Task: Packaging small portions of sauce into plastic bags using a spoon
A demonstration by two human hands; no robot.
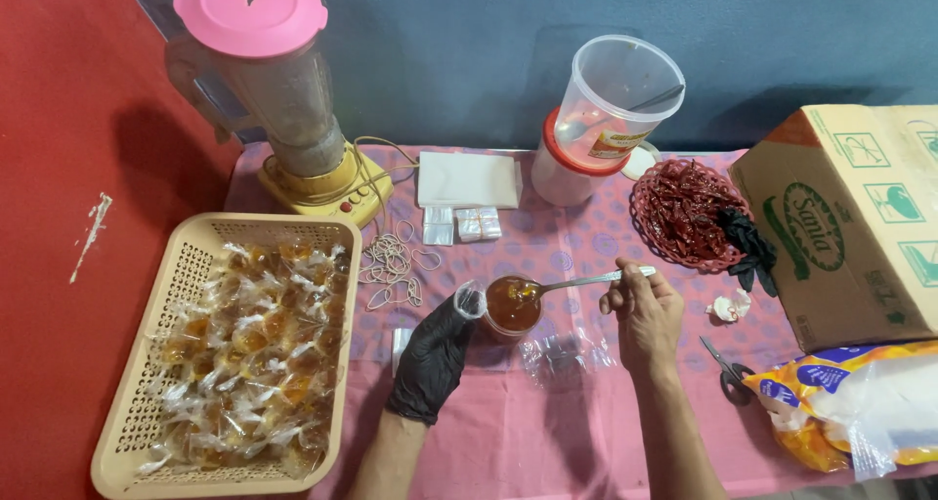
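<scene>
Pink tabletop (547,432), cup of amber sauce (511,305) dead centre: gloved left hand (433,359) pinching a small plastic bag (470,301) at the cup's 9 o'clock, bare right hand (640,309) clasping a laden spoon (576,283) from 3 o'clock — likely drips or a missed bag mouth with any tilt.

My table, under a pink dotted cloth (586,236), carries a tan plastic basket (147,363) at its left edge, a yellow-based blender (293,99) in the far-left corner and a cardboard box (850,217) at the right edge.
</scene>
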